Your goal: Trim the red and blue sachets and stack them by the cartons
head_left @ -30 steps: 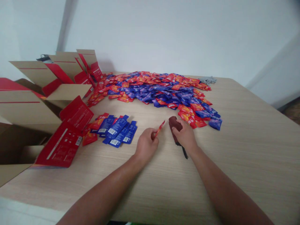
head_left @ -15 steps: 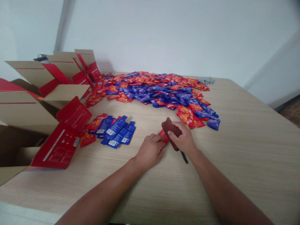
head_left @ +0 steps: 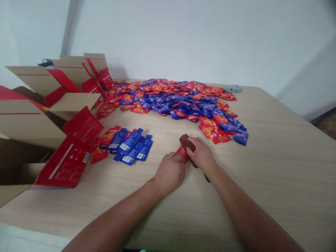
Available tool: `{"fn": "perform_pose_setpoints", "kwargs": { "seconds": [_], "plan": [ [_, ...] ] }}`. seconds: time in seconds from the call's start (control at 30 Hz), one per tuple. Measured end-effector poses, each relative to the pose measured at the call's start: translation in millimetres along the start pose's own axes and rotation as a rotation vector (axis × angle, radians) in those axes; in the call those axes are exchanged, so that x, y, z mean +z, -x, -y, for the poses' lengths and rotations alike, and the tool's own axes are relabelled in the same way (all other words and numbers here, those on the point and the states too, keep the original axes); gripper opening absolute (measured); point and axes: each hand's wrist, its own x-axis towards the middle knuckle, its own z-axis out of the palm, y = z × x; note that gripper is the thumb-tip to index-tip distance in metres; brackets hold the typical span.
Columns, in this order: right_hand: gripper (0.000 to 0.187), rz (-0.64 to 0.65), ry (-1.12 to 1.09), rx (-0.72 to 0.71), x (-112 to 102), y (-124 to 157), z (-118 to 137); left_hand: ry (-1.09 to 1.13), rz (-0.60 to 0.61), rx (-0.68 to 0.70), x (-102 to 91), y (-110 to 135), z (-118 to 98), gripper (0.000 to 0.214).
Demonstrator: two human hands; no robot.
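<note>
My left hand (head_left: pixel 170 173) is closed with its fingers on a red packet (head_left: pixel 183 154) in the middle of the table. The far part of that packet shows beyond the fingertips; the rest is hidden. My right hand (head_left: pixel 201 154) grips a dark brown thing (head_left: pixel 185 141), soft-looking and like a folded pouch, right against the packet's right side. A thin black strip (head_left: pixel 207 177) sticks out below the right wrist. To the left lie several flat blue packets (head_left: pixel 133 145) with white barcode labels, overlapping some red-orange packets (head_left: pixel 99 154).
A long heap of red-orange and blue packets (head_left: pixel 170 101) spreads over the back of the table (head_left: pixel 278 168). Open cardboard boxes with red flaps (head_left: pixel 63 164) line the left side. A grey cloth-like item (head_left: pixel 233 89) lies at the heap's far right end.
My right hand has moved slightly left, and the brown thing has turned and is more covered by the hand. My left hand stays on the red packet.
</note>
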Motion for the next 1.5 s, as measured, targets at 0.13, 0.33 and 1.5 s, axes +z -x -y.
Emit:
{"fn": "perform_pose_setpoints", "kwargs": {
  "seconds": [0.13,0.33,1.5],
  "plan": [
    [0.040,-0.037,0.037,0.051,-3,-6,-4,0.001,0.005,-0.004,-2.0,0,0,0.021],
    [0.041,0.046,0.041,-0.069,-8,2,5,0.015,-0.027,0.000,2.4,0,3,0.018],
    [0.041,0.072,-0.054,-0.136,-7,5,6,0.066,-0.082,-0.006,8.7,-2,6,0.015]
  ]
}}
